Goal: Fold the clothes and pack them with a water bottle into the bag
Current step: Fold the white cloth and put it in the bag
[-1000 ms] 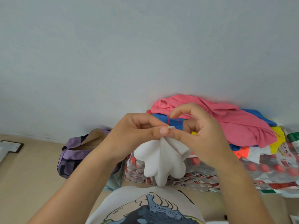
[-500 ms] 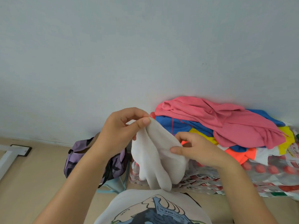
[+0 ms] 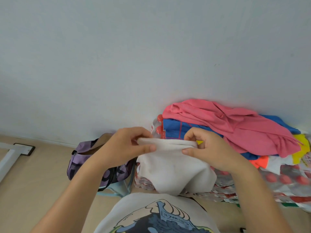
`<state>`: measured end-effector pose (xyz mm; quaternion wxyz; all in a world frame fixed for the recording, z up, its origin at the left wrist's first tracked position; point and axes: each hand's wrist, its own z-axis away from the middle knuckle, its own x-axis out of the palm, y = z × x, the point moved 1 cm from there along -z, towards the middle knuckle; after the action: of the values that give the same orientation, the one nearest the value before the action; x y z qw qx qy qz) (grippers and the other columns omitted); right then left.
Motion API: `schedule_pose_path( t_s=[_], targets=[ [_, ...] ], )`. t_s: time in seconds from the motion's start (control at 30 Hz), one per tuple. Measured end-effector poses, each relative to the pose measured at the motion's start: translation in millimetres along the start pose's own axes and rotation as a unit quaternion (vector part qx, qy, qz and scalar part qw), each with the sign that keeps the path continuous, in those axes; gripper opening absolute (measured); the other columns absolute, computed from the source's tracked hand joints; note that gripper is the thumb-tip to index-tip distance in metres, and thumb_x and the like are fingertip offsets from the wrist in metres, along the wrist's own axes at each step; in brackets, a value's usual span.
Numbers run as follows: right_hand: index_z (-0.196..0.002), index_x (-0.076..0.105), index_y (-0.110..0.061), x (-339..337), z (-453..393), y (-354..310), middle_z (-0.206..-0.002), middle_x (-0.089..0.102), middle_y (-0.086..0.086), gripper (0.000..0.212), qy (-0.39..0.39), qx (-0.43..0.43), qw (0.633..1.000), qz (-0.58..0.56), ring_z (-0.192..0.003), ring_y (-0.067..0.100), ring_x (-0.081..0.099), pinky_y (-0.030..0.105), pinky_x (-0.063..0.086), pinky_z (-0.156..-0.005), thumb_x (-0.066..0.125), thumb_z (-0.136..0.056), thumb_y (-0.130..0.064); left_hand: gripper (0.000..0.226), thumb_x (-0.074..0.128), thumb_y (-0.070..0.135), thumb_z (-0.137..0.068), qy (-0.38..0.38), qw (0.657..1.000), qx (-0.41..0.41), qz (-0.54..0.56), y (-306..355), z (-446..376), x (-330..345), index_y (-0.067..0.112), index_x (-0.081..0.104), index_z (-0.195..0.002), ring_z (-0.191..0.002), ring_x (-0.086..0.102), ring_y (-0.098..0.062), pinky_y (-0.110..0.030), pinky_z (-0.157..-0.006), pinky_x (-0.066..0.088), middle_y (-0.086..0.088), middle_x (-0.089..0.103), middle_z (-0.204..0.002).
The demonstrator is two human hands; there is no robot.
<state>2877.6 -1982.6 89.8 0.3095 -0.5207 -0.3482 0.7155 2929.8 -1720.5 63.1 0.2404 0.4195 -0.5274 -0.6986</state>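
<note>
A white garment [image 3: 173,167] hangs in front of my chest, held by its top edge. My left hand [image 3: 127,145] pinches the left end of that edge and my right hand [image 3: 207,148] pinches the right end, stretching it flat between them. Behind and to the left, a purple bag [image 3: 84,158] lies open on a pale blue stool. A pink garment [image 3: 235,125] tops a pile with a blue one [image 3: 175,130]. The pile rests on shrink-wrapped packs of red-capped water bottles [image 3: 158,125].
A pale grey wall stands close behind everything. The floor [image 3: 33,190] is beige, with a white frame piece [image 3: 10,157] lying at the far left. More packs of bottles [image 3: 286,179] stretch to the right under the clothes.
My hands have moved apart along the white garment's top edge, spreading it from a bunched bundle into a flat hanging panel. The view has tilted slightly down.
</note>
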Motion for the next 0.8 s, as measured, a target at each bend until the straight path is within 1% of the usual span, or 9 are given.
schedule_pose_path(
  t_s=[0.07, 0.17, 0.27, 0.33, 0.43, 0.5, 0.6, 0.73, 0.8],
  targets=[
    [-0.088, 0.060, -0.032, 2.6, -0.5, 3.5, -0.085, 0.064, -0.011, 0.021, -0.003, -0.007, 1.000, -0.005, -0.064, 0.002, 0.052, 0.019, 0.042, -0.062, 0.079, -0.079, -0.027, 0.006, 0.074, 0.038, -0.079, 0.009, 0.999, 0.014, 0.027, -3.3, 0.0, 4.5, 0.033, 0.074, -0.081, -0.065, 0.061, -0.004, -0.017, -0.062, 0.049, 0.005, 0.070, -0.075],
    [-0.087, 0.062, -0.033, 3.0, -5.4, 15.7, -0.085, 0.065, -0.013, 0.021, -0.014, 0.011, 1.000, 0.000, -0.066, 0.002, 0.056, 0.016, 0.046, -0.063, 0.079, -0.078, -0.028, 0.006, 0.071, 0.039, -0.076, 0.122, 0.987, 0.025, 0.101, -13.2, -4.5, 4.7, 0.037, 0.076, -0.078, -0.062, 0.062, -0.004, -0.019, -0.059, 0.053, 0.010, 0.070, -0.070],
    [-0.084, 0.062, -0.028, 5.0, -11.5, 38.7, -0.079, 0.062, -0.017, 0.021, -0.019, 0.042, 0.998, 0.036, -0.071, 0.004, 0.055, 0.024, 0.047, -0.068, 0.080, -0.079, -0.018, 0.004, 0.072, 0.037, -0.081, 0.206, 0.977, 0.023, 0.052, -31.7, -10.0, -0.9, 0.038, 0.075, -0.079, -0.056, 0.061, -0.005, -0.021, -0.055, 0.054, 0.015, 0.069, -0.069],
    [-0.084, 0.061, -0.027, 4.4, -14.0, 53.0, -0.080, 0.061, -0.014, 0.021, -0.001, 0.064, 0.995, 0.078, -0.072, 0.007, 0.054, 0.026, 0.045, -0.068, 0.080, -0.079, -0.020, 0.008, 0.073, 0.033, -0.084, 0.222, 0.975, 0.018, 0.012, -45.2, -13.4, -3.1, 0.038, 0.074, -0.080, -0.055, 0.061, -0.006, -0.024, -0.056, 0.055, 0.015, 0.070, -0.070],
    [-0.085, 0.059, -0.028, 2.0, -15.3, 65.8, -0.080, 0.058, -0.011, 0.022, 0.045, 0.076, 0.983, 0.160, -0.068, 0.003, 0.050, 0.023, 0.037, -0.061, 0.080, -0.078, -0.025, 0.011, 0.073, 0.031, -0.087, 0.224, 0.973, 0.020, -0.057, -64.3, -18.1, -1.1, 0.041, 0.072, -0.083, -0.057, 0.061, -0.003, -0.028, -0.059, 0.055, 0.018, 0.069, -0.070],
    [-0.087, 0.060, -0.027, 0.9, -16.6, 67.7, -0.077, 0.056, -0.010, 0.019, 0.079, 0.067, 0.977, 0.187, -0.067, 0.002, 0.049, 0.023, 0.033, -0.058, 0.078, -0.080, -0.025, 0.010, 0.072, 0.029, -0.088, 0.228, 0.972, 0.007, -0.062, -74.9, -20.7, 0.1, 0.038, 0.071, -0.084, -0.062, 0.063, -0.006, -0.040, -0.064, 0.059, 0.019, 0.069, -0.069],
    [-0.093, 0.066, -0.023, 0.5, -18.6, 64.4, -0.085, 0.060, -0.010, 0.010, 0.097, 0.038, 0.971, 0.213, -0.074, 0.006, 0.052, 0.027, 0.038, -0.066, 0.073, -0.085, -0.024, 0.011, 0.071, 0.030, -0.089, 0.241, 0.969, -0.016, -0.054, -85.3, -24.3, 0.5, 0.039, 0.071, -0.083, -0.066, 0.067, -0.017, -0.049, -0.065, 0.059, 0.015, 0.069, -0.069],
    [-0.096, 0.073, -0.011, 2.3, -17.8, 63.9, -0.089, 0.067, 0.005, 0.012, 0.081, -0.009, 0.964, 0.253, -0.087, 0.021, 0.059, 0.038, 0.045, -0.079, 0.067, -0.091, -0.020, 0.015, 0.071, 0.030, -0.089, 0.263, 0.963, -0.024, -0.047, -87.6, -26.9, 1.1, 0.043, 0.071, -0.082, -0.059, 0.065, -0.015, -0.048, -0.063, 0.059, 0.016, 0.068, -0.065],
    [-0.096, 0.073, -0.013, 2.6, -16.4, 65.3, -0.088, 0.068, 0.002, 0.011, 0.086, -0.004, 0.967, 0.241, -0.086, 0.019, 0.059, 0.037, 0.046, -0.078, 0.067, -0.091, -0.020, 0.017, 0.071, 0.030, -0.088, 0.265, 0.963, -0.028, -0.043, -85.9, -27.6, 1.4, 0.045, 0.071, -0.080, -0.055, 0.064, -0.014, -0.046, -0.062, 0.059, 0.015, 0.067, -0.063]
  ],
)
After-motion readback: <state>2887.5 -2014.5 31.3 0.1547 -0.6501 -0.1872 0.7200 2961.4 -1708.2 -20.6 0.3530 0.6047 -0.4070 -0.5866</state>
